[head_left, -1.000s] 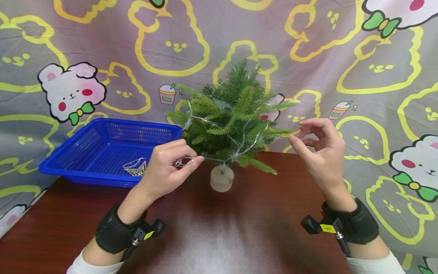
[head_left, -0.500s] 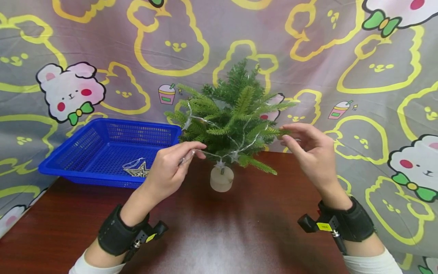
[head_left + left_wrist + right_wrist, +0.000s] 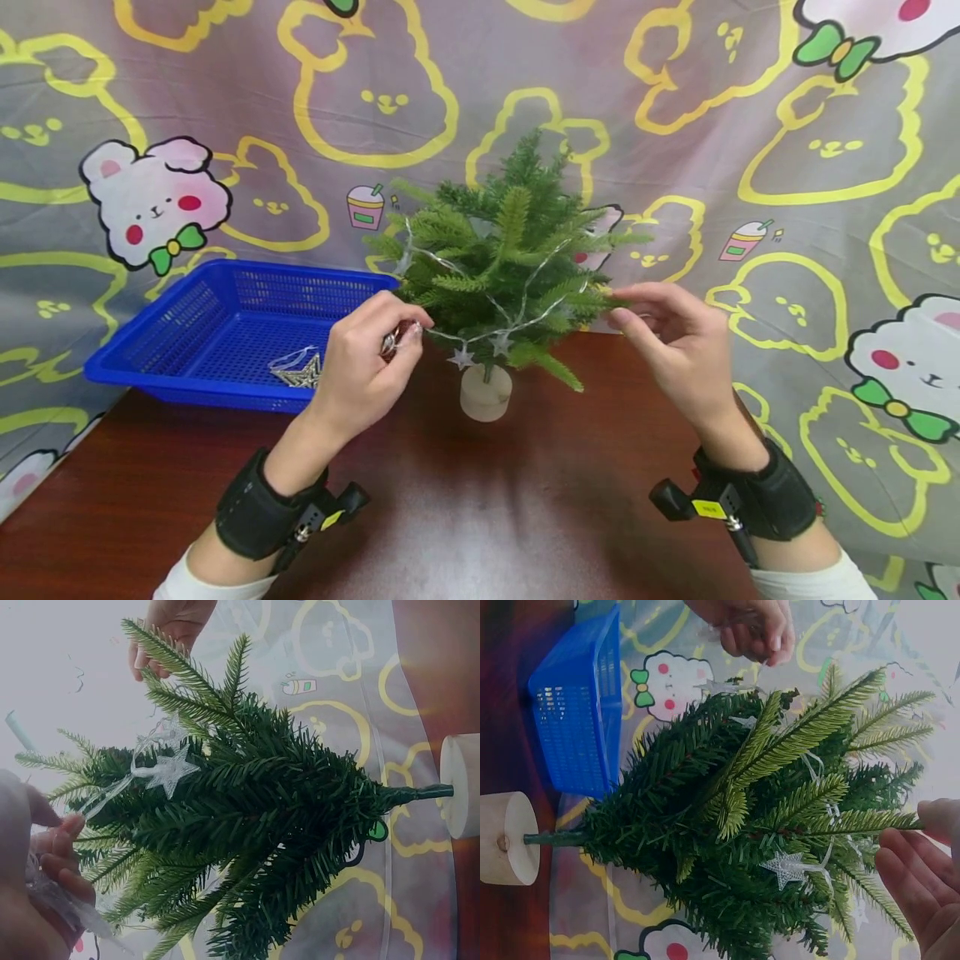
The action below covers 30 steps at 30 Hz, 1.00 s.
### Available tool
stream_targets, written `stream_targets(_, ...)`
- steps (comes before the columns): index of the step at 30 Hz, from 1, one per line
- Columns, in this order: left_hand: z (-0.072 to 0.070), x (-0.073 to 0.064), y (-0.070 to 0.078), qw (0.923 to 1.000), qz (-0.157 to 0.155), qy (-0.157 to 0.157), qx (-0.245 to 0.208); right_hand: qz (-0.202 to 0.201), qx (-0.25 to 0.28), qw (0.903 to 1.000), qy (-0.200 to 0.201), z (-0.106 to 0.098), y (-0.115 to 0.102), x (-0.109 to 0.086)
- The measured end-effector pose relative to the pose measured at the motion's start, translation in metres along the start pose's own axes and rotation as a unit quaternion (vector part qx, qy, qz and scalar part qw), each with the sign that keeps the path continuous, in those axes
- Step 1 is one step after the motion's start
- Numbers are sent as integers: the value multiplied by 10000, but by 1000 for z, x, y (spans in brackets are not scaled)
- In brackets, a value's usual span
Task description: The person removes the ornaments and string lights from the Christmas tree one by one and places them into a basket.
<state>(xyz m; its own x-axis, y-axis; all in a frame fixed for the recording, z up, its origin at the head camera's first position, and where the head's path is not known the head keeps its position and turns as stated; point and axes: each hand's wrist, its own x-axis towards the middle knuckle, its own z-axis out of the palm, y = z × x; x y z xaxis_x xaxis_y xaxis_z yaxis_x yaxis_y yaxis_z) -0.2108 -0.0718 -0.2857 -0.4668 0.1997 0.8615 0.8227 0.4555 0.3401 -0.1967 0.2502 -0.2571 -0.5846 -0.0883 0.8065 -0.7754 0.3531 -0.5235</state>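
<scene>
A small artificial Christmas tree (image 3: pixel 517 250) stands upright on a round wooden base (image 3: pixel 483 396). Clear star-shaped string lights (image 3: pixel 461 358) loop across its front branches; one star (image 3: pixel 172 772) shows large in the left wrist view, another (image 3: pixel 784 868) in the right wrist view. My left hand (image 3: pixel 367 367), at the tree's lower left, grips the bunched rest of the string, and a strand runs taut from its fingertips to the tree. On the right side, my right hand (image 3: pixel 678 358) pinches the tip of a green branch (image 3: pixel 877 822) between thumb and fingers.
A blue plastic basket (image 3: pixel 217 398) sits left of the tree, behind my left hand. Inside it lies a glittery star ornament (image 3: pixel 303 372) with a white loop. A patterned cloth (image 3: pixel 465 75) hangs behind the brown table (image 3: pixel 525 492).
My right hand has moved left to the branch tip and pinches it. The front branches and lower stars have shifted left, while my left hand keeps the bunched string.
</scene>
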Motion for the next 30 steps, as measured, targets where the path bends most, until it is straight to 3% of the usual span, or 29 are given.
stream_targets(5,2,1,0,9997,-129,101,155,-125,91,9999,-56,2,-2,-2)
stream_targets(12,4,2,-1,9990,-279,-74,339,-178,232,9995,-156,6,-7,-5)
stream_targets(21,3,2,3,9990,-140,-132,397,-172,276,9994,-146,9,-13,-5)
stream_targets(30,1,2,4,9969,-140,101,773,-167,265,9994,-121,11,-12,-6)
